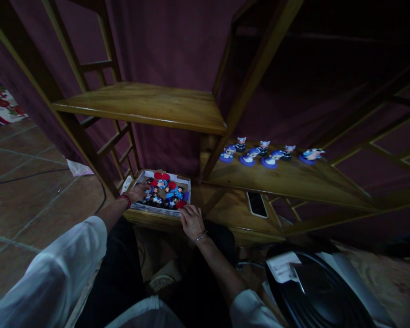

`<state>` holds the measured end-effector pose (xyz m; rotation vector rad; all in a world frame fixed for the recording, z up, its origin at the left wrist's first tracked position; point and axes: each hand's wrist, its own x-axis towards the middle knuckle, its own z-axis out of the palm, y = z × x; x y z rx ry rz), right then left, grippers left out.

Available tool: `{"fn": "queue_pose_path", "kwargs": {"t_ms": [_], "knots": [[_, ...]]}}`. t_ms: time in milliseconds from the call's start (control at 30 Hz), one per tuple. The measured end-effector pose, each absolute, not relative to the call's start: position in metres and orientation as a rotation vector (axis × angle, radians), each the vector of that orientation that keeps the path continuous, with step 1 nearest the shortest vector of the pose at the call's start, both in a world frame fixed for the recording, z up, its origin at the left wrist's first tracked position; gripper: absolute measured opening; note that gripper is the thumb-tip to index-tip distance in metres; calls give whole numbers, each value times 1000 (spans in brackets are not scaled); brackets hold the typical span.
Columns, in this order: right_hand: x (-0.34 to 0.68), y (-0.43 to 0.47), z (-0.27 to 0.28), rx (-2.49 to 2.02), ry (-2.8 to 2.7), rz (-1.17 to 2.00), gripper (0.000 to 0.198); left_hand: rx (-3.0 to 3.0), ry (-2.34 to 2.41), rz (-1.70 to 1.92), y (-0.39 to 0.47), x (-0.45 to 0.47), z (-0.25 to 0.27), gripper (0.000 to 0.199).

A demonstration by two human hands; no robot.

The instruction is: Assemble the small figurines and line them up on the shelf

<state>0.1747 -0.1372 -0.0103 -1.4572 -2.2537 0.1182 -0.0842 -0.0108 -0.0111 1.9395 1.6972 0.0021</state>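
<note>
A shallow white box [190,186] full of small figurines [161,184] sits on the lower wooden shelf. The figurines have mostly blue, red and black parts, some on round red bases. My left hand [138,193] reaches over the box's left side, its bent fingers among the figurines there; what they hold, if anything, is too small to make out. At the box's near right corner, my right hand [192,222] has its fingers curled over the rim, beside a red round base. Its fingertips are partly hidden.
On the right-hand shelf [294,182] stand several figurines [272,159], some on purple bases. Below it lies a phone [257,204]. An upper shelf [146,107] overhangs the box, with a slanting post [225,141] beside it. A black stool [328,291] stands at the lower right.
</note>
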Motion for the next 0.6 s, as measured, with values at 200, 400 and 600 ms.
{"fn": "queue_pose_path", "kwargs": {"t_ms": [200, 400, 600], "knots": [[175, -136, -11, -1430, -2250, 137, 21, 1924, 1760, 39, -12, -79, -12, 38], [175, -136, -12, -1436, -2248, 116, 20, 2042, 1696, 47, -21, -73, 3, 41], [175, -135, -12, -1433, -2235, 143, 20, 2156, 1501, 24, -23, -72, 9, 38]]}}
